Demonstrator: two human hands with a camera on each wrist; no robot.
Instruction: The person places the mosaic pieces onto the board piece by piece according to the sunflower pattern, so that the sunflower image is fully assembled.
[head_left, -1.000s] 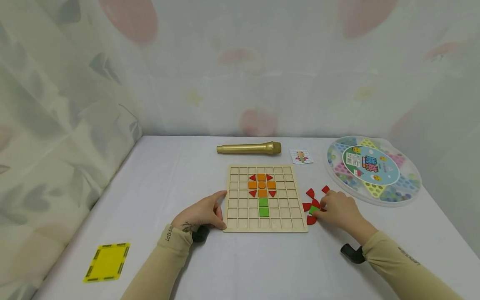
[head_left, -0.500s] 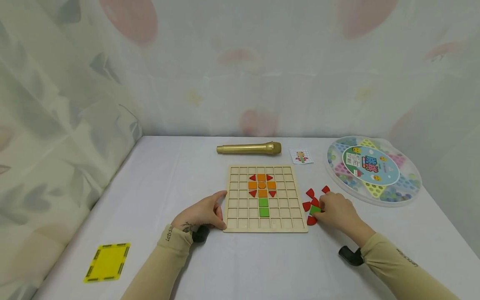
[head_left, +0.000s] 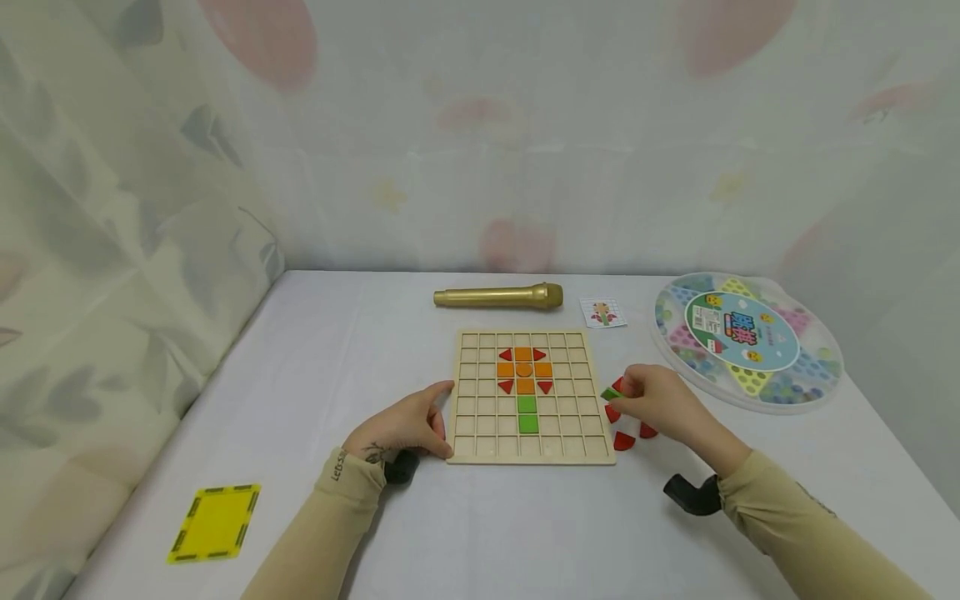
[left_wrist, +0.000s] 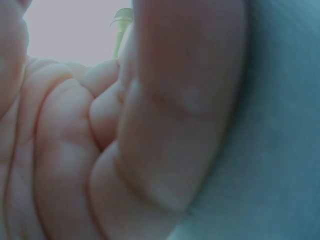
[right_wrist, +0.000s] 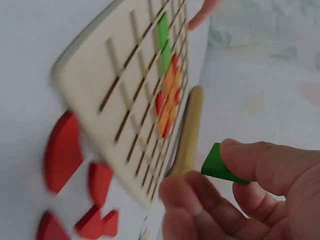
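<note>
My right hand (head_left: 671, 410) pinches a green square tile (right_wrist: 216, 164) between thumb and fingers, just off the right edge of the wooden grid board (head_left: 480, 425). On the board, orange pieces (head_left: 543, 370) form a cross with small red triangles (head_left: 506, 387) at its corners. Two green squares (head_left: 528, 423) run down below the cross. My left hand (head_left: 402, 423) rests at the board's left side, thumb at the near corner and index finger farther up the edge. Several red quarter-round pieces (head_left: 624, 441) lie under and beside the right hand, some hidden by it.
A gold microphone (head_left: 495, 297) lies behind the board, with a small pattern card (head_left: 602, 312) to its right. At the back right sits a round clear case (head_left: 806, 387) of coloured parts. A yellow square frame piece (head_left: 215, 523) lies at the front left.
My right hand has picked up the green tile from among the red pieces and moved it up and left, toward the board's right edge. The left hand has stayed put.
</note>
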